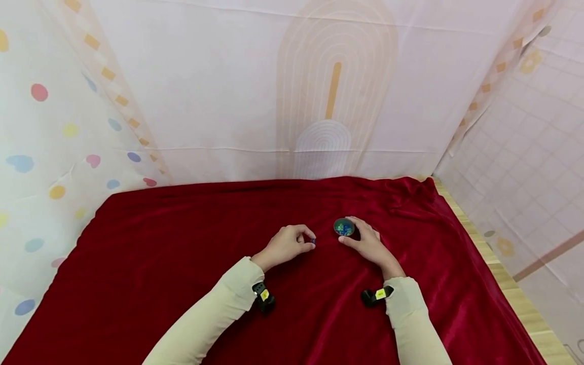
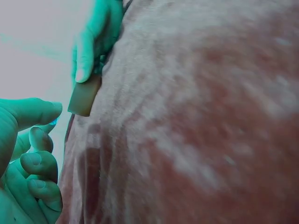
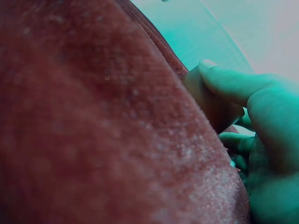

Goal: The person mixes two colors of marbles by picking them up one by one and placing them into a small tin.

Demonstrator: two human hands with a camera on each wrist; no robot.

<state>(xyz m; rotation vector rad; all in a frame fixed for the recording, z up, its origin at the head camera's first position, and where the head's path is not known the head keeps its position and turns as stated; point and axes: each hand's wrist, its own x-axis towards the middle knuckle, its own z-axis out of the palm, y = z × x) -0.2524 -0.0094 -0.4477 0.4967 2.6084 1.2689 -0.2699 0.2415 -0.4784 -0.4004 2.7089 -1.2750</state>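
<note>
My left hand (image 1: 285,244) pinches a small dark-blue piece (image 1: 313,241) between thumb and index finger, its other fingers curled below. Only a sliver of that piece shows in the left wrist view, so its kind stays unclear. To its right, my right hand (image 1: 368,244) grips a small round cup (image 1: 336,222) from the right side, thumb in front and fingers behind. Blue and green bits (image 1: 344,229) lie inside the cup. In the left wrist view the cup's wall (image 2: 84,99) is brownish and smooth, upright close over the cloth.
A dark red velvet cloth (image 1: 182,263) with soft folds covers the table. Pale wooden edge (image 1: 506,284) shows along the right side. Printed fabric walls (image 1: 219,101) stand behind and at both sides. Each wrist wears a small black camera on a strap.
</note>
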